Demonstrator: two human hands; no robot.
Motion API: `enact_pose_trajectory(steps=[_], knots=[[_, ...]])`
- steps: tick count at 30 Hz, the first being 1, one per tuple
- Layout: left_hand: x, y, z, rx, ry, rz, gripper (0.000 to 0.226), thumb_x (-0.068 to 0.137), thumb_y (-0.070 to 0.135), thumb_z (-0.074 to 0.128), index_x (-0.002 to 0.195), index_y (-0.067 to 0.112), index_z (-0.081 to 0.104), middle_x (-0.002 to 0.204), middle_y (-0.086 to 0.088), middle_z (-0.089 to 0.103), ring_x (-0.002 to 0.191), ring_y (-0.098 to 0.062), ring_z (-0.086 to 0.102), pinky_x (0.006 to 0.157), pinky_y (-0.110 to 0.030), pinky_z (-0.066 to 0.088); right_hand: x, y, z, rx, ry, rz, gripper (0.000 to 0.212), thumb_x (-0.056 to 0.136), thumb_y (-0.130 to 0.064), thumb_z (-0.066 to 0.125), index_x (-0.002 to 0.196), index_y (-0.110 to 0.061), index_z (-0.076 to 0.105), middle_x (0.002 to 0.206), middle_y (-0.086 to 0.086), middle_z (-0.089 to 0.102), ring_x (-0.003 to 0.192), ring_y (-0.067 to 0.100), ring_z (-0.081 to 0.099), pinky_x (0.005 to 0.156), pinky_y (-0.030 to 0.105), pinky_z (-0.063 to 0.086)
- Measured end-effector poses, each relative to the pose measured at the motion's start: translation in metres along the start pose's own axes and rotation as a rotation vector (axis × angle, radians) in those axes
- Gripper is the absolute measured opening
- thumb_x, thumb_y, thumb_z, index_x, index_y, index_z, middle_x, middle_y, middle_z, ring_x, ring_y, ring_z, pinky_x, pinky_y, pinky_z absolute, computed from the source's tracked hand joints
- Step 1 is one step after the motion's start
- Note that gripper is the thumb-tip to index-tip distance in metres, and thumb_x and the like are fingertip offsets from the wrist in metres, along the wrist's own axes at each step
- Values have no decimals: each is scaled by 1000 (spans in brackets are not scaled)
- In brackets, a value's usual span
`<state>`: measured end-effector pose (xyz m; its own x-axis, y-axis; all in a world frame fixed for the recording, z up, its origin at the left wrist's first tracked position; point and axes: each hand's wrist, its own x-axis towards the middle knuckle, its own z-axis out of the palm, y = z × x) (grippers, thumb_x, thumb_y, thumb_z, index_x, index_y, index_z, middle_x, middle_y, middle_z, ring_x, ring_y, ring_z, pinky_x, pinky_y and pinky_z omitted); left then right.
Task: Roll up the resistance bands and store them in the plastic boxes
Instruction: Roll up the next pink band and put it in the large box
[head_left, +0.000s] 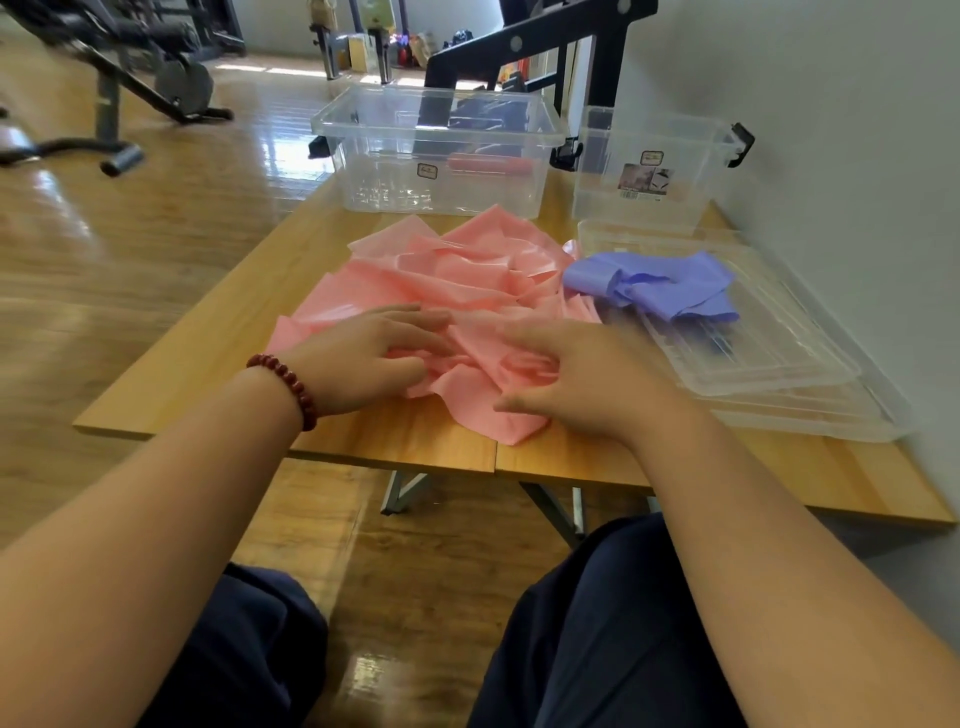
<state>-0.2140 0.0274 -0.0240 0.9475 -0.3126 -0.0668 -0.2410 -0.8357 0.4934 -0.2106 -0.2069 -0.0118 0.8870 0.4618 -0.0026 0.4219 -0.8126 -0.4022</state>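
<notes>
resting on the near left of the heap, the left hand (363, 358) lies palm down on the pink resistance band (457, 270). its fingers are fairly straight and a little apart, pointing rightward, with the thumb along a near fold. a bead bracelet (283, 387) rings its wrist. the band is a crumpled pile over the middle of the table (208, 374), with no clear long axis yet. its bulk spreads away from both sets of fingers toward the far side, and a loose corner lies near the table's front edge between the hands. by my reading, a free end must be found and drawn straight before rolling can start, and both hands are about equally near that corner. the right hand (576, 374) sits on the near right of the pile, fingers bent and spread, tips sunk in the folds; blur hides whether they pinch anything. further right a purple band (660, 286) lies bunched on the clear lids (769, 364). beyond the pile stand the large clear box (436, 150), holding a rolled pink band (491, 165), and to its right the small clear box (644, 166).
</notes>
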Motion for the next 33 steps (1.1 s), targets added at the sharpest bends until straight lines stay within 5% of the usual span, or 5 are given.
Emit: enact_pose_trajectory(steps=[3,8,17,29,33], knots=[[-4,-1,4,75,67,-32,49,84,67,50,121,38,65,147,21,39,139,-5,28,118,-41,26,0,6,6,-91,145,5,17,92,-25,60,100,-25,74,105,-8,66,83,7,51,62,12,31],[-6,-5,14,47,284,-39,17,93,33,60,107,28,69,110,11,60,103,-9,54,99,-38,47,-4,12,6,-94,322,133,34,88,-22,50,55,-16,51,68,2,49,68,19,46,56,26,27],[-6,16,15,-264,458,99,18,93,19,63,97,36,56,95,15,59,86,3,59,74,-9,46,8,-23,14,366,207,3,63,84,-49,70,140,-32,49,138,-12,54,121,4,46,93,21,32],[-25,-5,-31,-263,263,-186,3,91,27,64,92,25,67,89,11,65,80,-1,56,65,-14,39,16,-2,-7,638,387,218,16,93,-35,64,78,-32,64,81,-11,61,79,7,55,66,23,43],[-16,3,-28,-166,324,-122,10,94,27,61,100,30,69,94,16,66,79,8,54,63,-2,37,12,-11,-11,416,332,131,36,85,-36,73,120,-35,64,117,-18,52,105,0,45,86,21,36]])
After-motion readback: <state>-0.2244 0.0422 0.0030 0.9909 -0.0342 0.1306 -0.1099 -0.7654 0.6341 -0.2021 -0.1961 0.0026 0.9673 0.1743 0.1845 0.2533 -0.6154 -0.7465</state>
